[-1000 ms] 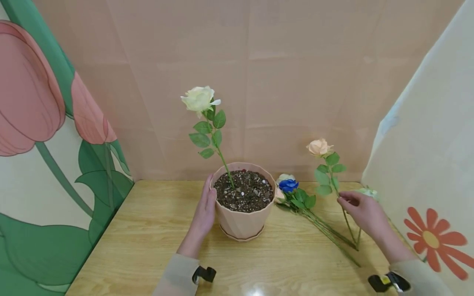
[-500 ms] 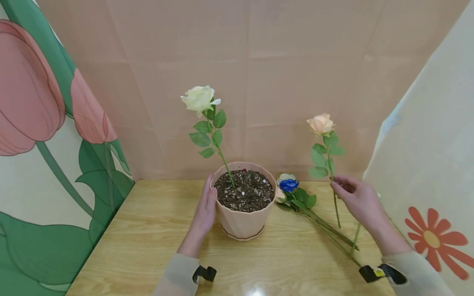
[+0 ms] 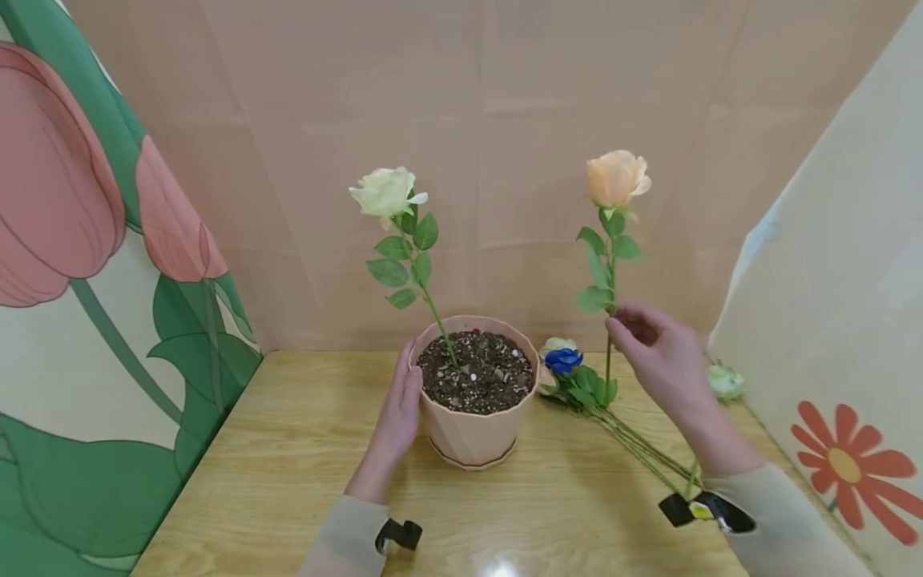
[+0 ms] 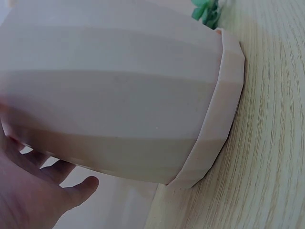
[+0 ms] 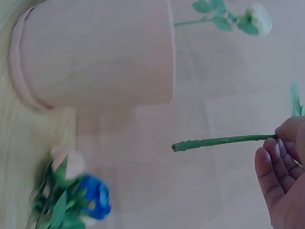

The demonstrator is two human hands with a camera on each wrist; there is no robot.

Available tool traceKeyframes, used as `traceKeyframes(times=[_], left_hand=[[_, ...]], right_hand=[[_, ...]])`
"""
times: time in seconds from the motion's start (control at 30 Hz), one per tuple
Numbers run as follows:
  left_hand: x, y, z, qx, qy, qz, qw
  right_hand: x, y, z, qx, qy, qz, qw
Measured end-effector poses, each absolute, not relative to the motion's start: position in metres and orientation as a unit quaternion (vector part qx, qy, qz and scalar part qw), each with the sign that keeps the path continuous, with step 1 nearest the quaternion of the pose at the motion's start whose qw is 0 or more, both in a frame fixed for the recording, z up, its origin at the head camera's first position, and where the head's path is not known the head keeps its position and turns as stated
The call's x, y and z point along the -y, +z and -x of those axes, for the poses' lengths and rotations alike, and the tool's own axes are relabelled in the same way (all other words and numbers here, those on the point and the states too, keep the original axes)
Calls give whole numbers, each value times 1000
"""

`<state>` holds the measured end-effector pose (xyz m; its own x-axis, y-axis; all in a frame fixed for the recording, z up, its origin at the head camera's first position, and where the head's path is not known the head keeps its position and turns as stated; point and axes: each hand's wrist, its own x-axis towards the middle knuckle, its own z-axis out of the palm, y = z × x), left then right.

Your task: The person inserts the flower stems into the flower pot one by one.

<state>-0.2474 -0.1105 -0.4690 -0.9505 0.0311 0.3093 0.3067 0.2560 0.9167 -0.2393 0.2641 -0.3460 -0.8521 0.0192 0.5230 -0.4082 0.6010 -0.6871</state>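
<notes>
My right hand pinches the stem of a peach rose between thumb and fingers. The rose stands upright, raised above the table, to the right of the pot. Its bare green stem end hangs free in the right wrist view. My left hand rests against the left side of a pale pink flowerpot, its fingers lying along the wall. In the left wrist view the thumb stands apart from the pot. A white rose leans left out of the dark soil.
Right of the pot lies a bunch with a blue rose, paler blooms and long stems on the wooden table. A whitish-green rose lies by the right wall. Pinkish cloth hangs behind.
My right hand has lifted the peach rose off the table and carried it up and to the left, turning it more upright. The left hand and pot have stayed put.
</notes>
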Motion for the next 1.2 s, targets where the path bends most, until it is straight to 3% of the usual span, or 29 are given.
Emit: traceKeyframes(times=[0.63, 1.2], left_hand=[[111, -472, 248, 784, -601, 103, 116], [109, -469, 248, 784, -601, 102, 117]], right_hand=[[-193, -324, 257, 798, 517, -172, 259], [-138, -341, 286, 792, 524, -191, 248]])
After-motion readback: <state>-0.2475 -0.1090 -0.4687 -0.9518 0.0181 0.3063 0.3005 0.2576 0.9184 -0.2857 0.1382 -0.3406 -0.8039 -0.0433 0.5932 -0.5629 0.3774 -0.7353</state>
